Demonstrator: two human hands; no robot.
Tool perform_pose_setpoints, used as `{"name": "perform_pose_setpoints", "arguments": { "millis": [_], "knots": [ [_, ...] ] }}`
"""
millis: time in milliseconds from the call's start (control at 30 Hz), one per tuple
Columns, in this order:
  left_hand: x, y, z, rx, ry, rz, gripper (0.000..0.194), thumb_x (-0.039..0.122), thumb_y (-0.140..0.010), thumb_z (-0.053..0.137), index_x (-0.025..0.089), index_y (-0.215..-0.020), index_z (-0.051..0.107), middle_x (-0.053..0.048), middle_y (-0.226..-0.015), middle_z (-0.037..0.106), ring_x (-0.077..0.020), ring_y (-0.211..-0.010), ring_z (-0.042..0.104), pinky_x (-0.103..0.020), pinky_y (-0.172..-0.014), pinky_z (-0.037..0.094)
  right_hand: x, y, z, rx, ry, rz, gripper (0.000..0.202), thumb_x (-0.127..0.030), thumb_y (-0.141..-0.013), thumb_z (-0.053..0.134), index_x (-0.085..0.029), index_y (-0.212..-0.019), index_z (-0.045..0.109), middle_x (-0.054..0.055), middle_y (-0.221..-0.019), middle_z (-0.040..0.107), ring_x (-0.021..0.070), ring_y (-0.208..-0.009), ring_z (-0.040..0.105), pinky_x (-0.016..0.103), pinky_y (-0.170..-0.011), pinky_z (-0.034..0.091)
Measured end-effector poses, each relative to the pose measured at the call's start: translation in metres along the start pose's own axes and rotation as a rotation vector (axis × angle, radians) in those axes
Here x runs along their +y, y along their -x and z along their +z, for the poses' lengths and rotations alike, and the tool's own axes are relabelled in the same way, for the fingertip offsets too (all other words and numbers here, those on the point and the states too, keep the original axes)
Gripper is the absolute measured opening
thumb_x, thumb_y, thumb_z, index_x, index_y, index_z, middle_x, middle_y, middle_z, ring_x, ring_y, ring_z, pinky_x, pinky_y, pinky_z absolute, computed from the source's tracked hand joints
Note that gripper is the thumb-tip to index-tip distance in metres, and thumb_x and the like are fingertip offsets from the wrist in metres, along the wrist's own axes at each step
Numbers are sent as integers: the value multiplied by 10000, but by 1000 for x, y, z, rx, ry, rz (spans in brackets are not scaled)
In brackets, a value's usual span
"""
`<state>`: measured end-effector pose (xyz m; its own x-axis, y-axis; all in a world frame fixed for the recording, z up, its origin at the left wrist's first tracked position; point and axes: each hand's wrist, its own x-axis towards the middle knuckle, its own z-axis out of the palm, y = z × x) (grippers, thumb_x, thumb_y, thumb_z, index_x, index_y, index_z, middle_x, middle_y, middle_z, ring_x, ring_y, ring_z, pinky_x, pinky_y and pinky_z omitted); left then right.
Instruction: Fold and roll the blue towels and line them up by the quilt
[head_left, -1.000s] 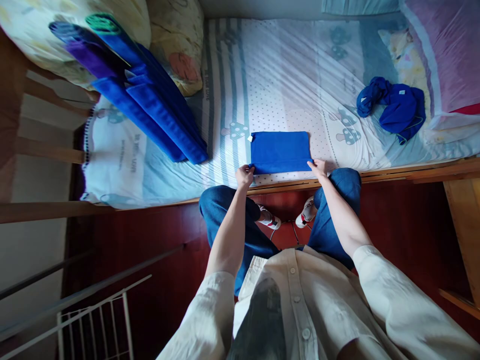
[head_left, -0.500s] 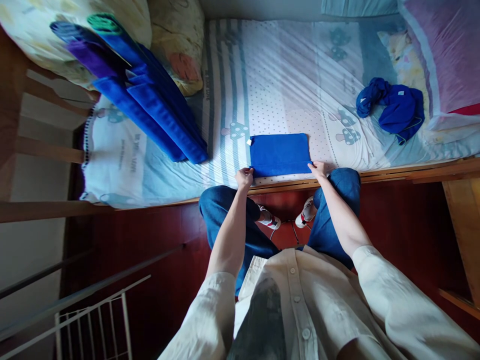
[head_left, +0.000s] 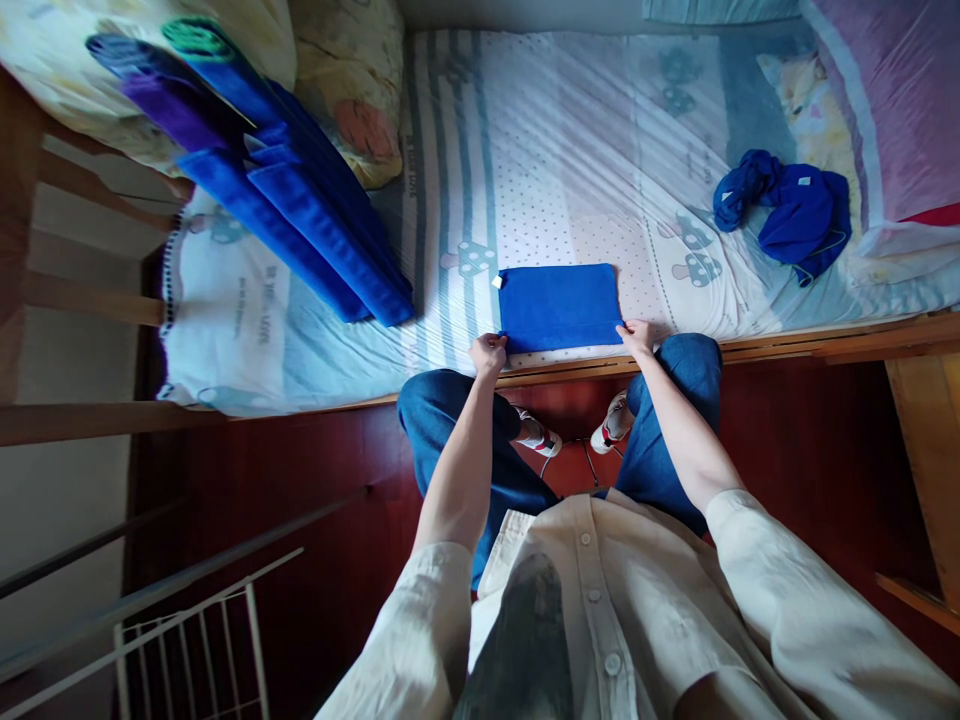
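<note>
A flat blue cloth bag (head_left: pixel 559 305) with a small white tag at its upper left lies near the front edge of the bed. My left hand (head_left: pixel 489 352) pinches its near left corner. At the near right corner, my right hand (head_left: pixel 636 336) is closed on the same bag. Off to the right lies a crumpled heap of blue fabric (head_left: pixel 806 215) with a thin cord and a white label. Long blue folded cloth bundles (head_left: pixel 315 210) lie at the left, with green, grey and purple rolled ends showing at their far side.
The patterned bed sheet (head_left: pixel 540 130) covers the mattress. Pillows (head_left: pixel 349 90) are piled at the back left, and a pink one (head_left: pixel 892 110) stands at the right. A wooden bed rail (head_left: pixel 825 345) runs along the front. A white metal rack (head_left: pixel 191 640) stands at the lower left.
Both hands keep their hold on the bag's near corners, and the bag stays in place. The view has shifted very slightly.
</note>
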<state>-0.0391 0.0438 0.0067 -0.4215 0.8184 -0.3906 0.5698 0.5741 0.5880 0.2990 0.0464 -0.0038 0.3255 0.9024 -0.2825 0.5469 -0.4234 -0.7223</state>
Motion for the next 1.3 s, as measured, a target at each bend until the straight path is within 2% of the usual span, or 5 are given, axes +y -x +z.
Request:
{"name": "perform_pose_setpoints", "arguments": {
  "millis": [300, 433, 567, 800, 1300],
  "knots": [
    [6, 5, -5, 17, -41, 92, 279, 209, -889, 574, 166, -1133, 703, -101, -1013, 756, -227, -959, 731, -344, -961, 545, -3, 4, -5, 5, 69, -29, 212, -186, -860, 650, -115, -1026, 760, 153, -1071, 801, 243, -985, 756, 353, -953, 567],
    [10, 12, -10, 51, -164, 383, 349, 216, -940, 514, 152, -1248, 666, -163, -1278, 684, -257, -1153, 678, -384, -1061, 522, -16, 15, -9, 24, 236, -230, 341, -138, -926, 571, -112, -1234, 715, 173, -1239, 747, 237, -1125, 714, 351, -1049, 527],
    [8, 20, -7, -97, -312, 675, 427, 239, -964, 509, 160, -1367, 626, -162, -1483, 605, -295, -1411, 527, -453, -1204, 426, -29, 32, -9, -86, 384, -458, 404, -168, -964, 543, -133, -1339, 690, 167, -1396, 678, 250, -1295, 626, 382, -1165, 449],
    [-4, 27, 6, -246, -545, 665, 727, 147, -882, 541, 59, -1590, 403, -234, -1622, 446, -348, -1558, 359, -510, -1281, 312, -29, 46, -8, -273, 644, -493, 541, -139, -945, 561, -105, -1485, 581, 184, -1549, 564, 284, -1467, 490, 487, -1229, 373],
    [-1, 19, 5, -224, -713, 772, 623, 27, -928, 346, 21, -1538, 472, -280, -1542, 521, -336, -1476, 485, -513, -1257, 325, -29, 37, -4, -285, 859, -520, 538, -40, -984, 358, -101, -1463, 597, 208, -1538, 565, 291, -1468, 493, 471, -1185, 402]
  ]
}}
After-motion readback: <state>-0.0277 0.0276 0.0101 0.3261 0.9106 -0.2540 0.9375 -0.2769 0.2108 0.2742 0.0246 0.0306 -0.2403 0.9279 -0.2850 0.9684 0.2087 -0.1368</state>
